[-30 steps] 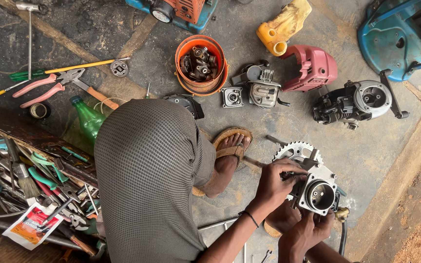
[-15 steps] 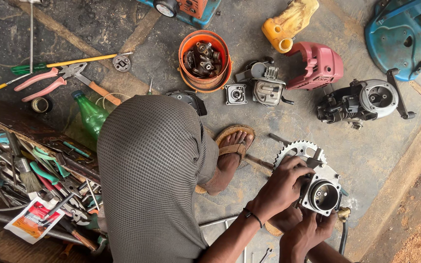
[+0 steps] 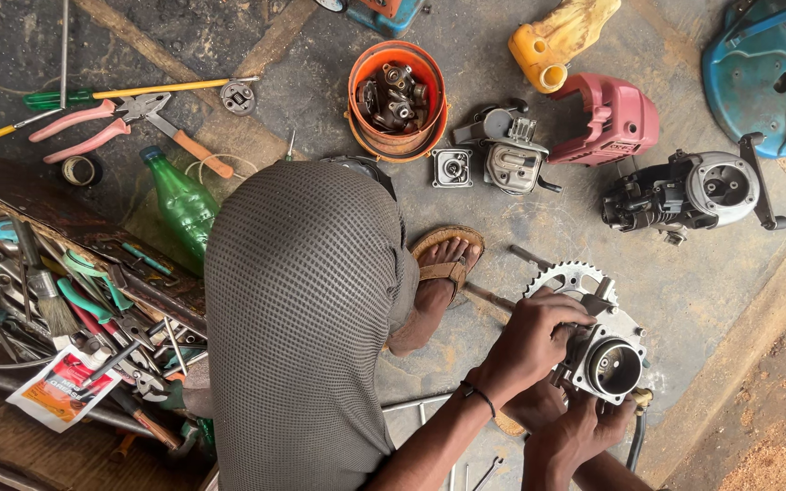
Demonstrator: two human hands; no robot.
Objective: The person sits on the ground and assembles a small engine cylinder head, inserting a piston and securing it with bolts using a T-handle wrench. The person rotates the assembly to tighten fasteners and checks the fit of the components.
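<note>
An open-air repair workshop. Engine parts [image 3: 684,195] lie on the concrete floor [image 3: 539,236]. Pliers [image 3: 125,123] and a tool tray [image 3: 56,309] sit nearby.

Both forearms are seen reaching in from the bottom edge toward the lower right of the frame. The left hand [image 3: 528,343], a dark band at its wrist, is curled with fingers bent and closed. The right hand [image 3: 575,435], lower, is cupped upward with fingers clasped.
</note>
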